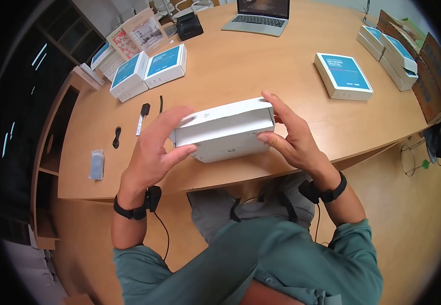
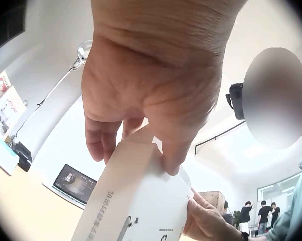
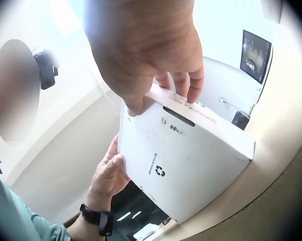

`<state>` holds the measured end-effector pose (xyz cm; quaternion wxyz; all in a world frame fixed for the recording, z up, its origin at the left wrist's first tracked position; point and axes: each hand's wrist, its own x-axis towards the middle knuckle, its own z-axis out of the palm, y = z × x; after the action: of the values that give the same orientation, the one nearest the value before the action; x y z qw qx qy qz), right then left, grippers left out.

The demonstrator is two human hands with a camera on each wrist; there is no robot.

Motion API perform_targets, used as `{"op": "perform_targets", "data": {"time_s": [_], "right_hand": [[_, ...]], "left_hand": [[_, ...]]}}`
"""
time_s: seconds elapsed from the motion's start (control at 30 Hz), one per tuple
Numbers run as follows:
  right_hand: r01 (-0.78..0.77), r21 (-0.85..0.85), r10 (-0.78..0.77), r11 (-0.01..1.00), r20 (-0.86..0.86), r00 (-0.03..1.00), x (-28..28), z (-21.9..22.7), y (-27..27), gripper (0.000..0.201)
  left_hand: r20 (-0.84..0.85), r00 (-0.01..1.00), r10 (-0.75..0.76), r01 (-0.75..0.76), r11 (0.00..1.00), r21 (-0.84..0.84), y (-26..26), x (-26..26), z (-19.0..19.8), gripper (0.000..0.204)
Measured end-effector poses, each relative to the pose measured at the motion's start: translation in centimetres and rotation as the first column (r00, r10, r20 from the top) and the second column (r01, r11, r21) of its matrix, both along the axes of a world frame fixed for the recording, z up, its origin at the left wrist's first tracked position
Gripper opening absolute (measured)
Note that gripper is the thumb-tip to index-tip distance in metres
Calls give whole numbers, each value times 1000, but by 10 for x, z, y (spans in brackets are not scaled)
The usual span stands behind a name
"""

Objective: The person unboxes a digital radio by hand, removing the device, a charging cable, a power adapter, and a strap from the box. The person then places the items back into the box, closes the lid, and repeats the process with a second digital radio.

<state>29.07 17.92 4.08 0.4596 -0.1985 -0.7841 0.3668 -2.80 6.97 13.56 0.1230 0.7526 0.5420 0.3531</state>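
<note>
Both hands hold a white cardboard box tilted up at the front of the table. Its plain face, with a small recycling mark, is towards me. Along its upper side a white panel stands apart from this face, with a recess between. My left hand grips the left end, thumb on the near face and fingers behind. On the right end, my right hand has its thumb against the near face and its fingers over the far edge. Printed characters run along a narrow side of the box in the right wrist view.
Blue-labelled boxes stand at back left; another box lies to the right, near stacked ones and brown cartons. A laptop sits at the back. Left are a coiled black cable, a black-ended strip and a plastic packet.
</note>
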Motion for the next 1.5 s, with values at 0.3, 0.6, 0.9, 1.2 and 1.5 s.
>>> {"op": "perform_targets", "data": {"time_s": [0.3,0.6,0.9,1.2,1.5], "right_hand": [[16,15,-16,1000,-46,999,-5,-11,9,62],[-9,84,11,996,-24,1000,-4,-12,9,64],[33,-167,-33,985,1,999,25,-14,-6,84],[-377,-869,147,320,-348,926,12,21,-25,81],[-336,-769,175,544,-288,942,-65,47,119,54]], "left_hand": [[149,989,-7,15,999,-49,-5,-20,-18,57],[-215,976,44,30,943,331,-7,-18,-35,56],[-158,986,-59,73,994,81,-17,-13,-18,67],[-479,878,21,287,777,560,-2,-3,-62,58],[-24,977,210,-200,956,216,-36,-33,-122,42]]}}
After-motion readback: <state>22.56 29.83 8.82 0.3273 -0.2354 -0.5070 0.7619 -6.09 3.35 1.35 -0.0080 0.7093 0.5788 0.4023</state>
